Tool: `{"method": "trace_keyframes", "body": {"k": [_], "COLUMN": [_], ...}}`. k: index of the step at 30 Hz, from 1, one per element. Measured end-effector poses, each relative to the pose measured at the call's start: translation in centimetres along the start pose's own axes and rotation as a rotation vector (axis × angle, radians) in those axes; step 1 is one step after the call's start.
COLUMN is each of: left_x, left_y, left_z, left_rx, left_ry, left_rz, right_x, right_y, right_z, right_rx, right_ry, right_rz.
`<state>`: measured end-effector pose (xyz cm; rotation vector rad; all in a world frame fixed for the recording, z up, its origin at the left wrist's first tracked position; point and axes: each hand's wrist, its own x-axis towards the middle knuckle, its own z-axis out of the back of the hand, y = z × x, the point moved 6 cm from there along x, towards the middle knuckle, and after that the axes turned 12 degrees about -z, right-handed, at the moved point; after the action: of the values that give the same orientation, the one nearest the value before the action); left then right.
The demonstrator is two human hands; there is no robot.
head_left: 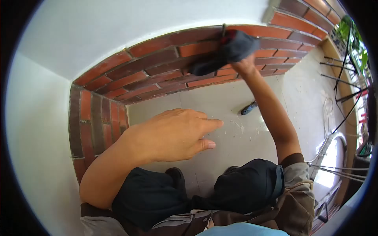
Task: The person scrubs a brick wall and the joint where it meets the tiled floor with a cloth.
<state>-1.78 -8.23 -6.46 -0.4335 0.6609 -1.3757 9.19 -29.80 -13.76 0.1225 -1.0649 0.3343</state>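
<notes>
My right hand [246,65] is wrapped in or round a dark cloth [238,45], which lies against the red and brown brick cladding [157,59] low on the white wall. The cloth is blurred and hides most of the fingers. Over the floor, nearer to me, my left hand [183,133] hangs palm down with its thumb and index finger apart and nothing held. A tool with a dark blue handle [248,108] lies on the floor beyond it, partly behind my right forearm.
Small pale scraps are scattered on the tiled floor [220,102]. Brick also covers the wall base at the left [92,118]. At the right are a thin black metal frame [341,80], green leaves [348,31], cables and a grey hose [338,135].
</notes>
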Motion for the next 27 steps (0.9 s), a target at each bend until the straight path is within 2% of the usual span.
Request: {"method": "trace_keyframes", "body": {"k": [1,3,4,7,8,10,11,14,17,20,21,24,25,27], "left_x": [-0.6,-1.4,-1.6,-1.9,-2.0,-1.9,-1.8,-1.4,-1.2,-1.5,-1.7,-2.5,-2.8,-3.4], "left_y": [-0.2,-0.3,-0.3,-0.2,-0.3,-0.6,-0.8,-1.4,-1.6,-1.4,-1.4,-1.3,-1.3,-1.4], "left_z": [0.2,0.7,0.9,0.9,0.8,0.7,0.7,0.9,1.1,1.0,1.0,0.9,1.0,1.2], "left_rx": [-0.019,-0.034,-0.037,-0.015,-0.012,0.020,0.034,0.037,0.050,0.051,0.054,0.020,0.017,0.008], "left_ry": [-0.011,-0.022,-0.002,0.007,0.007,0.037,0.057,0.033,0.042,0.024,0.038,0.032,0.033,0.031], "left_rz": [-0.002,-0.001,0.032,0.052,0.036,0.034,0.034,0.011,0.008,-0.007,-0.011,0.007,0.015,0.041], "right_x": [-0.3,-1.0,-1.3,-0.5,0.3,2.5,3.1,4.1,6.8,4.2,2.1,-0.4,-2.2,-2.0], "right_y": [-1.0,-1.9,-2.4,0.7,2.5,7.1,8.7,15.8,19.4,14.9,11.5,4.1,0.5,-1.7], "right_z": [1.5,1.8,0.8,-1.2,-1.8,-4.9,-7.2,-13.9,-10.8,-11.2,-11.4,-6.5,-6.2,-4.0], "right_rx": [0.092,-0.117,-0.279,-0.323,-0.189,-0.285,-0.188,-0.437,-0.364,-0.468,-0.478,-0.666,-0.645,-0.519], "right_ry": [-0.078,0.138,0.472,0.234,0.240,0.330,0.354,0.565,0.583,0.920,0.676,0.867,0.690,0.593], "right_rz": [-0.009,-0.026,-0.112,0.191,0.260,0.543,0.533,0.733,0.637,0.512,0.413,0.127,0.179,0.178]}}
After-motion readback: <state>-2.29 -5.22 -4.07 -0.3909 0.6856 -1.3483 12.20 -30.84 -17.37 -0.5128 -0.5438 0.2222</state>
